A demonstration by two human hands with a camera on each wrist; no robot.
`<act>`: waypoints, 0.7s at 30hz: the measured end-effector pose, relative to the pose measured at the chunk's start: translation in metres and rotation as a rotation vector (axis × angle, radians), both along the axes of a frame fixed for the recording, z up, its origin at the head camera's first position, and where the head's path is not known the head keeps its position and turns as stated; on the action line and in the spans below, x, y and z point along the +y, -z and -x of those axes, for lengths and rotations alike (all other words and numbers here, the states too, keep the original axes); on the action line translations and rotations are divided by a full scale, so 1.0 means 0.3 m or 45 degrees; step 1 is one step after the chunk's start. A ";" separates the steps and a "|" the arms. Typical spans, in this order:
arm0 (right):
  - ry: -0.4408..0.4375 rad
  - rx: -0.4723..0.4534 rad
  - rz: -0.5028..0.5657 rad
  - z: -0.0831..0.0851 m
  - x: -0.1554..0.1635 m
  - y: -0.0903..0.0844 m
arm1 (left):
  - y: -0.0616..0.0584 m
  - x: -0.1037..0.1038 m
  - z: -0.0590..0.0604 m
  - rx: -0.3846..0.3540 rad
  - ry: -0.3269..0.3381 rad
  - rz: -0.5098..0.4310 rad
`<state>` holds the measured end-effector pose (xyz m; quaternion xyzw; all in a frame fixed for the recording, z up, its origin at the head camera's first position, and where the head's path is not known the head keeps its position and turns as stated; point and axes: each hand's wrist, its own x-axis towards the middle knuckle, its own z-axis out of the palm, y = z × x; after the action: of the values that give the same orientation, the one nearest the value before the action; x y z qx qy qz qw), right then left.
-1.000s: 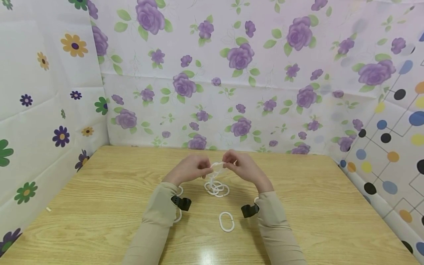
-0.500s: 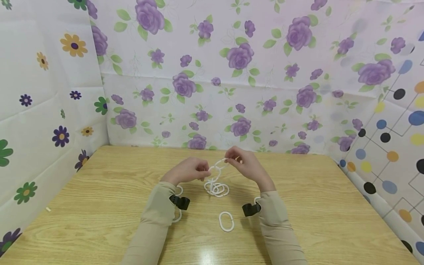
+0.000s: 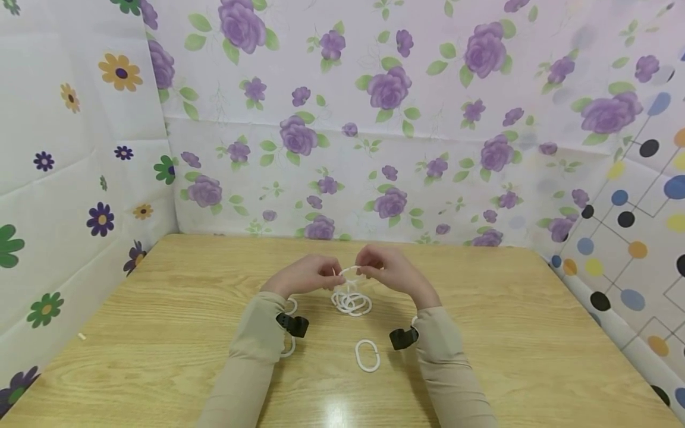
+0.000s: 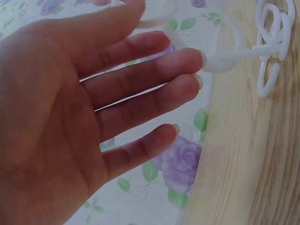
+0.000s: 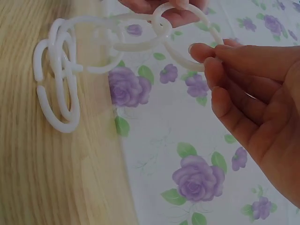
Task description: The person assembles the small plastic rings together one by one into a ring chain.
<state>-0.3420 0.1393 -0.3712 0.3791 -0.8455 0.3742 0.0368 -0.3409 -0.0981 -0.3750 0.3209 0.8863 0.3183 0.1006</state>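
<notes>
Above the wooden table, my left hand (image 3: 307, 274) and right hand (image 3: 395, 272) pinch opposite sides of one white oval plastic link (image 5: 179, 59). In the right wrist view my right thumb and index finger grip its near side, while the left fingertips hold its far side. A second link (image 5: 140, 47) passes through it, and more links run down to a small linked heap (image 3: 351, 310) on the table. Seen in the left wrist view, the left hand (image 4: 93, 103) has its lower fingers stretched out; its pinch is partly cut off at the top.
A single loose white link (image 3: 358, 356) lies in front of the heap. More links (image 3: 292, 346) show partly beneath the left wrist, and another (image 3: 414, 321) is mostly hidden by the right wrist. Flower-printed sheets stand behind and beside the table (image 3: 187, 333).
My right hand moved out to the right, stretching the links apart, then came back toward the left hand. The heap and the loose link stay where they were.
</notes>
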 end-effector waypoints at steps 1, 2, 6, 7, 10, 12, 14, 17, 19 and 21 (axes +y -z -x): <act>-0.007 -0.014 -0.007 0.000 -0.002 0.002 | 0.000 0.002 0.000 0.016 0.008 0.006; -0.014 -0.024 -0.012 -0.001 -0.002 0.002 | -0.001 0.002 0.000 0.037 0.017 0.012; -0.033 -0.070 -0.048 -0.007 0.003 -0.002 | -0.009 0.001 -0.003 0.118 0.012 0.055; -0.032 -0.079 -0.069 -0.008 0.008 -0.004 | -0.011 0.001 -0.004 0.127 0.005 0.061; -0.012 -0.108 -0.152 -0.015 0.036 -0.011 | -0.012 0.000 -0.005 0.138 -0.017 0.071; 0.005 -0.129 -0.212 -0.020 0.069 -0.012 | -0.010 0.000 -0.006 0.135 -0.021 0.070; 0.018 -0.154 -0.281 -0.029 0.111 -0.011 | -0.009 0.001 -0.009 0.130 -0.018 0.067; 0.044 -0.213 -0.410 -0.049 0.179 -0.006 | -0.010 0.000 -0.012 0.123 -0.007 0.060; 0.093 -0.260 -0.539 -0.063 0.216 0.000 | -0.014 -0.001 -0.013 0.128 -0.005 0.055; 0.164 -0.337 -0.672 -0.076 0.243 0.009 | -0.020 -0.004 -0.012 0.136 -0.007 0.055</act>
<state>-0.3190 0.2121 -0.3739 0.2691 -0.9333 0.1846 -0.1497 -0.3373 -0.0994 -0.3691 0.3327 0.8980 0.2819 0.0592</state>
